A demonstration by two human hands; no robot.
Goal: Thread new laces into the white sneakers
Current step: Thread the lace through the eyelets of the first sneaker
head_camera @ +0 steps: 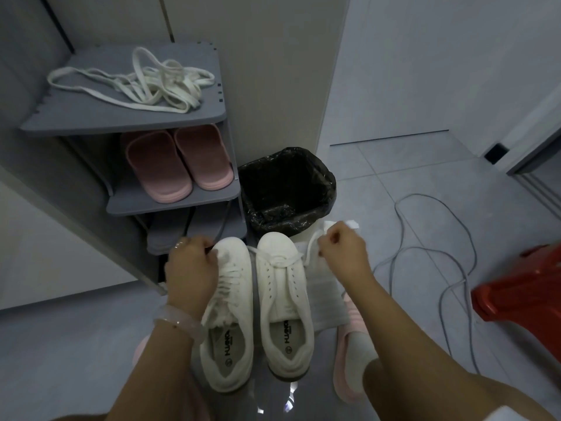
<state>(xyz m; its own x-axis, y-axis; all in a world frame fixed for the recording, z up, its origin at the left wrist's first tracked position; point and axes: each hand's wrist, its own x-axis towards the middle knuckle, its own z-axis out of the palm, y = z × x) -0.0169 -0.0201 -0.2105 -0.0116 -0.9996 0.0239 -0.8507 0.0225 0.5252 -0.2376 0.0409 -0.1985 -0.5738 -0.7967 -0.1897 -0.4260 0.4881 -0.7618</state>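
Two white sneakers stand side by side on the floor, toes pointing away from me. The left sneaker has laces through most of its eyelets. The right sneaker has a white lace crossing its front eyelets. My left hand holds one end of that lace over the left sneaker's toe. My right hand pinches the other end, pulled out to the right. A heap of white laces lies on the top shelf of the grey shoe rack.
Pink slippers sit on the rack's middle shelf, grey ones below. A bin with a black bag stands behind the sneakers. White paper lies right of them. A grey cable loops on the floor; a red stool is at right.
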